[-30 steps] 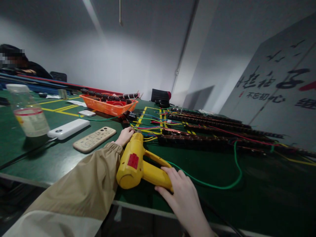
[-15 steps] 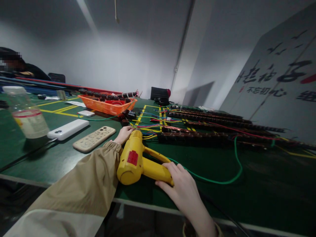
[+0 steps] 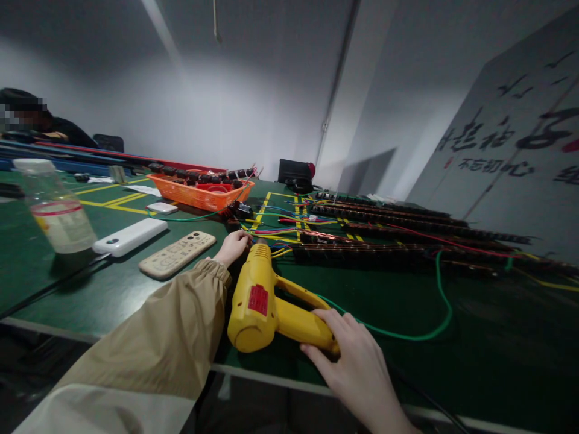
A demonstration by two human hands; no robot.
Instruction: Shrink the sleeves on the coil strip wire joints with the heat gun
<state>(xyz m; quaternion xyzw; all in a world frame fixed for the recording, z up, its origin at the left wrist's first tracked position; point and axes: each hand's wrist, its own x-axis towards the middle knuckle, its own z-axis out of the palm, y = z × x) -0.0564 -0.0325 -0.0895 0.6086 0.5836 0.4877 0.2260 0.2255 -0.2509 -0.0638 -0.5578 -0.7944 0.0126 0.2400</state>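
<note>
My right hand [image 3: 355,352] grips the end of the handle of a yellow heat gun [image 3: 256,301], whose nozzle points away from me. Left of the nozzle, my left hand [image 3: 233,247] has its fingers pinched together at the ends of thin coloured wires [image 3: 280,248]. Those wires lead to a long dark strip of copper-edged parts [image 3: 362,253] lying on the green table. The heat gun's body partly hides what is in front of its nozzle.
An orange basket [image 3: 203,194] of dark parts stands behind. At left are a bottle [image 3: 63,220], a white power bank [image 3: 131,237] and a phone in a beige case [image 3: 177,255]. A green cord [image 3: 425,336] loops at right. A person [image 3: 49,123] sits far left.
The heat gun and my right hand have shifted a little right and towards me in the picture. My left hand has also moved slightly right and stays pinched.
</note>
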